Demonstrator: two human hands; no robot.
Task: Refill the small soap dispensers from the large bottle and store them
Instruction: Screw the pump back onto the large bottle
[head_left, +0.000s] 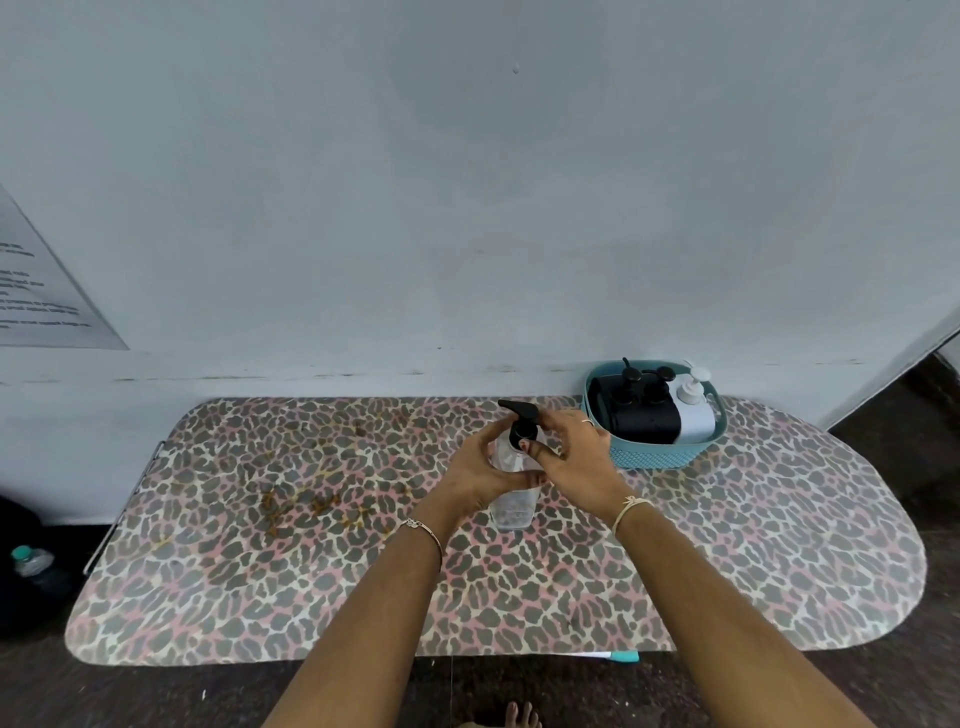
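The clear dispenser (511, 506) stands toward the far side of the leopard-print table (311, 561). Its middle is hidden by the left hand (475, 470), which is wrapped round the body, while the right hand (574, 452) pinches the black pump (522, 428); I can't make out how much soap is inside. Just to its right, a teal basket (649, 460) holds black dispensers (641, 418) and white dispensers (696, 418), packed too close to count. At the left, a capped water bottle (31, 564) sits in shadow on the floor, and the frame cuts off a printed sheet (41, 286) on the wall.

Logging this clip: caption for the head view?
The left hand and right hand hold a clear dispenser near the teal basket.
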